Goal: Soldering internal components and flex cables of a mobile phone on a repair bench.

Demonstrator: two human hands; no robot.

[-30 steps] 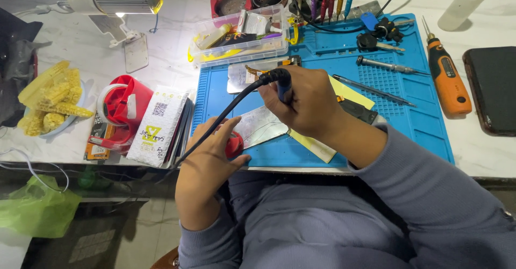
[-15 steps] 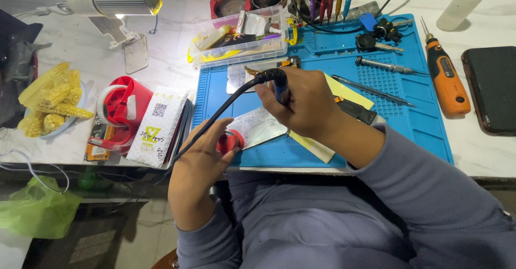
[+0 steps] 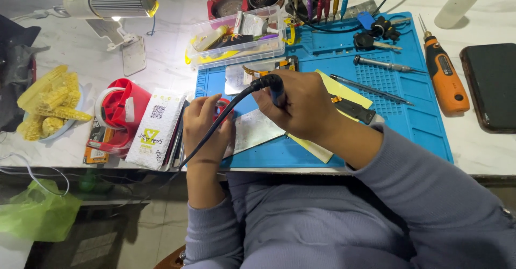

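Right hand (image 3: 303,108) gripping a dark-handled soldering iron (image 3: 275,86), fingers clamped round the grip, black rubbery cable (image 3: 215,132) trailing down-left across the left wrist and off the bench edge. Left hand (image 3: 207,126) resting at the left edge of the blue mat (image 3: 424,118), fingers curled around a small red round thing (image 3: 222,108), mostly hidden, so kind not telling. Lying between both hands, a flat pale glossy panel (image 3: 255,129), touching the left fingers, on the mat beside a yellow paper slip (image 3: 336,89) tucked under the right hand. Sitting well right on the mat, a thin metal screwdriver (image 3: 381,63) and a slim dark probe (image 3: 371,89); lying beyond the mat's right edge, a chunky orange powered driver (image 3: 445,75) and a dark flat slab (image 3: 492,86). Standing at the mat's top-left, a clear plastic box (image 3: 236,38) crammed with small parts. Shining down on the pale marbled bench (image 3: 161,59), a ribbed white lamp (image 3: 110,3). Lying left of the mat, a white printed carton (image 3: 156,126) beside a red tape dispenser (image 3: 121,108), and further left a bowl of knobbly yellow corn cobs (image 3: 45,108). Hanging below the bench, a crumpled green plastic bag (image 3: 37,212).
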